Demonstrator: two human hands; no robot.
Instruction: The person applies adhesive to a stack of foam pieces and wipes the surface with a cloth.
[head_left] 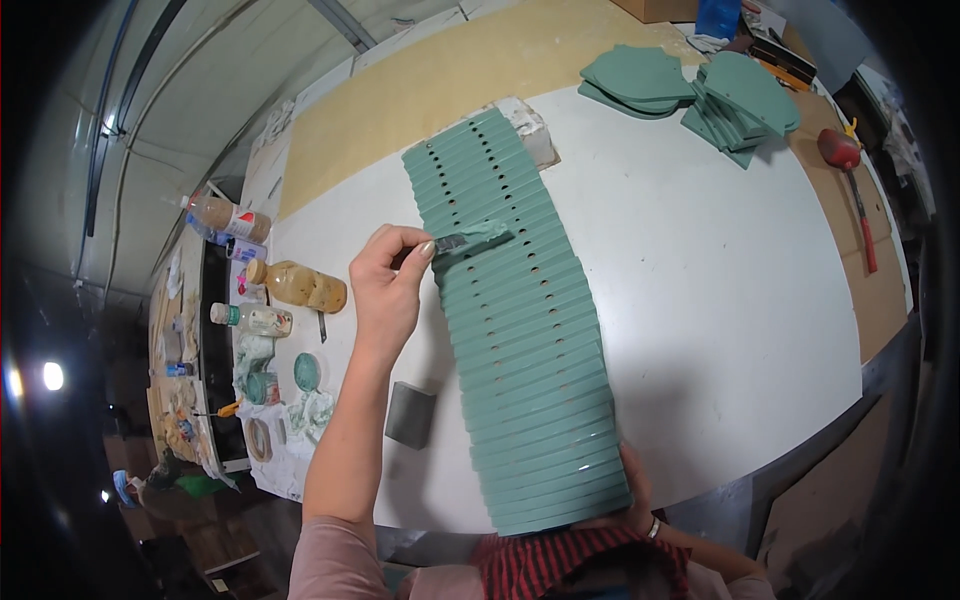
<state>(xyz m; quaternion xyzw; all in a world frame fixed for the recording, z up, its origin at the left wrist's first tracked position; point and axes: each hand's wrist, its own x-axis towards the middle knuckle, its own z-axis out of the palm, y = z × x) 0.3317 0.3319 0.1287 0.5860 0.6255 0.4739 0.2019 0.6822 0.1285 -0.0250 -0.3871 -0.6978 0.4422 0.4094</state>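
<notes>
A long row of green-painted strips (530, 370) slants across the white table, with two lines of small holes running along it. My left hand (388, 275) pinches a dark, narrow spatula-like tool (453, 243) between thumb and fingers. Green paste covers the tool's far part, which lies on or just over the strips in their upper half. My right hand (636, 490) grips the near right corner of the row, its fingers partly hidden beneath and behind it. A grey-green block (410, 415) sits left of the row.
Green shaped boards (640, 75) are piled at far right, beside a red-handled tool (850, 170) on cardboard. A whitish block (527, 130) touches the row's far end. Bottles (305, 287), a jar of green paste (262, 388), a tape roll (258, 440) and crumpled wipes line the left edge.
</notes>
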